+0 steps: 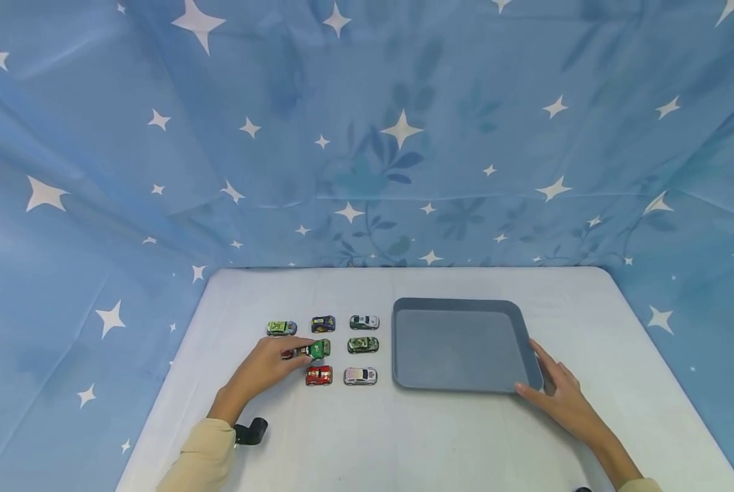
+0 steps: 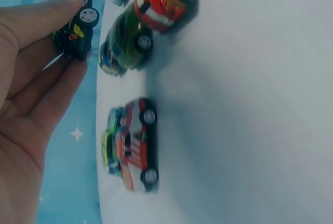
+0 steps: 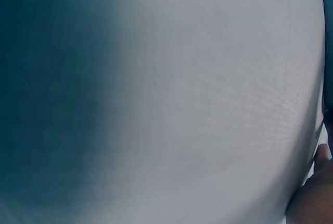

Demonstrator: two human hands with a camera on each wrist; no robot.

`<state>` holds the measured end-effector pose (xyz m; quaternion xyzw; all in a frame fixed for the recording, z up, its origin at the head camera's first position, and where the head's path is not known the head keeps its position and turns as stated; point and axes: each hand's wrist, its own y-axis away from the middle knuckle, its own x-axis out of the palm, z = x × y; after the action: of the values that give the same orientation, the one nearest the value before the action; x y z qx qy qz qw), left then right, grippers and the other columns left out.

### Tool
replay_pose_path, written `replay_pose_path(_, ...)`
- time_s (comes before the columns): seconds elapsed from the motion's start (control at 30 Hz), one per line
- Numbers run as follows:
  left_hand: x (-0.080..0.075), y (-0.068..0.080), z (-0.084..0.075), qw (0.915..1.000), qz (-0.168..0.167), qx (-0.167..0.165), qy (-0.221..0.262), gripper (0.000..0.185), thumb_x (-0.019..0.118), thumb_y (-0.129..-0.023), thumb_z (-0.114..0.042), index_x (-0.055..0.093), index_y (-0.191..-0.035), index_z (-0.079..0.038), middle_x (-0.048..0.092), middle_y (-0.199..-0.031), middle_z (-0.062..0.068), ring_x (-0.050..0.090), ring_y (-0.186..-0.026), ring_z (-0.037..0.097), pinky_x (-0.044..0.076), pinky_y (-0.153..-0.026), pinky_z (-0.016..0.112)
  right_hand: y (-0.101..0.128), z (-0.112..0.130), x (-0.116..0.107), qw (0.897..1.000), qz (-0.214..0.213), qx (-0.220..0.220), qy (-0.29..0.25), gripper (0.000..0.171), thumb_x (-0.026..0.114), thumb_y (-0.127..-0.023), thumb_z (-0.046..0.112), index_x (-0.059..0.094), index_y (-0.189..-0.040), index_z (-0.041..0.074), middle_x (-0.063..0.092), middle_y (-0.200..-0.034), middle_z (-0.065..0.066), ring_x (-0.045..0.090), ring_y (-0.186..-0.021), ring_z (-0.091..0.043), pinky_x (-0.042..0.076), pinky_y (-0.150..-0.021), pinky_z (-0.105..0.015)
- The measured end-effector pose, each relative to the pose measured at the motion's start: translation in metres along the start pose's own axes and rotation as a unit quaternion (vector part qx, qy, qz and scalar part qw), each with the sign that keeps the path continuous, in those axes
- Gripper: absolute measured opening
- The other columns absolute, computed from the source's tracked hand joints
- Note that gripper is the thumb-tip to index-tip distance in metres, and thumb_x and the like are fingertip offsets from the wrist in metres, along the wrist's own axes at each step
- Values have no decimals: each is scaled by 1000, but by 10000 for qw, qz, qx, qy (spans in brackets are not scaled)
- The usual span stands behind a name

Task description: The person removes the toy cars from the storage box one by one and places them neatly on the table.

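Note:
My left hand [image 1: 273, 367] pinches a green toy car [image 2: 74, 40] between thumb and fingertips, above the white table. In the left wrist view the car's wheels face sideways and its dark end points down. Around that hand stand a red toy car [image 1: 319, 375], a yellow-green one [image 1: 281, 328] and a dark blue one [image 1: 323, 324]. A red-and-white car [image 2: 134, 151] is partly hidden by the hand in the head view. My right hand [image 1: 562, 402] rests at the near right corner of a grey tray [image 1: 465, 391], thumb on the front rim, fingers spread along the right side.
A column of toy cars stands left of the tray: a white-and-green one [image 1: 363, 322], a camouflage green one [image 1: 363, 345] and a white-and-pink one [image 1: 360, 376]. Blue star-patterned cloth [image 1: 367, 171] hangs behind the table. The right wrist view shows mostly blurred white surface.

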<state>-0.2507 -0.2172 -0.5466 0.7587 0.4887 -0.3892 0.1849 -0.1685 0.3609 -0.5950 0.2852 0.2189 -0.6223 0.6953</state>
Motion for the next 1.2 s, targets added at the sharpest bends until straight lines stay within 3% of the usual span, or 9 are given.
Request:
replay_pose_path(0.2,-7,10,8,9997,15,-218,138,35,83,-97,-17,79,-131,-11,76,-127,6,70,-122,29,57,-101,51,2,-1,-1,10000,11,4,-57,100,72,-102,40,7,-175,20,21,-166,-41,15,-150,-68,-6,-116,-81)
replay_pose_path(0.43,-17,25,15,9992,-33,-386,4,34,81,-98,-17,78,-131,-8,76,-127,11,70,-122,36,55,-101,57,1,2,-1,10000,-15,-72,42,101,72,-101,40,6,-175,19,19,-168,-39,25,-146,-68,-10,-122,-71)
replay_pose_path(0.6,-20,34,20,9993,5,-364,-102,35,81,-97,-16,78,-131,-7,74,-129,16,67,-124,42,53,-103,60,1,2,-3,10000,48,-17,-57,100,71,-103,39,4,-175,19,18,-167,-40,20,-147,-69,-10,-119,-77)
replay_pose_path(0.8,-22,47,28,9976,132,-670,-135,33,82,-96,-16,80,-129,-9,75,-126,19,67,-123,44,53,-102,61,3,2,-1,9996,143,121,-221,100,70,-103,39,3,-175,20,17,-165,-43,9,-150,-69,-7,-113,-84)
replay_pose_path(1.2,-19,63,39,9964,292,-788,-117,32,82,-95,-13,80,-126,-6,76,-124,14,68,-122,41,53,-102,60,-1,3,0,9999,56,-66,-126,99,70,-103,40,5,-175,22,16,-168,-39,18,-148,-70,-9,-118,-78)
